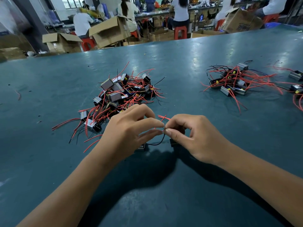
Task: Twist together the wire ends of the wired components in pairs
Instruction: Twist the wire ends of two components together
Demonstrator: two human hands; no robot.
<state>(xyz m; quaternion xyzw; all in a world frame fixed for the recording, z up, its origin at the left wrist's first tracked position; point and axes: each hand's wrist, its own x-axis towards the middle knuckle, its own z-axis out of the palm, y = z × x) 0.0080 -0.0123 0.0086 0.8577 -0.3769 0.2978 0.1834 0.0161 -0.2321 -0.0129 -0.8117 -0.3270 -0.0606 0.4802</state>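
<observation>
At the centre of the frame, the left hand [131,128] and the right hand [193,136] meet fingertip to fingertip, each grip pinching wire ends together between thumb and forefinger. A black wire [157,142] loops down from the pinch toward two small components [173,142] lying on the counter [213,51] just under the hands; red wire ends [162,117] stick out above the fingers. Just beyond the left hand sits a heap of wired components [119,94]. A smaller cluster [232,81] lies to the upper right, well apart. Cardboard boxes [109,30] stand along the top of the frame.
</observation>
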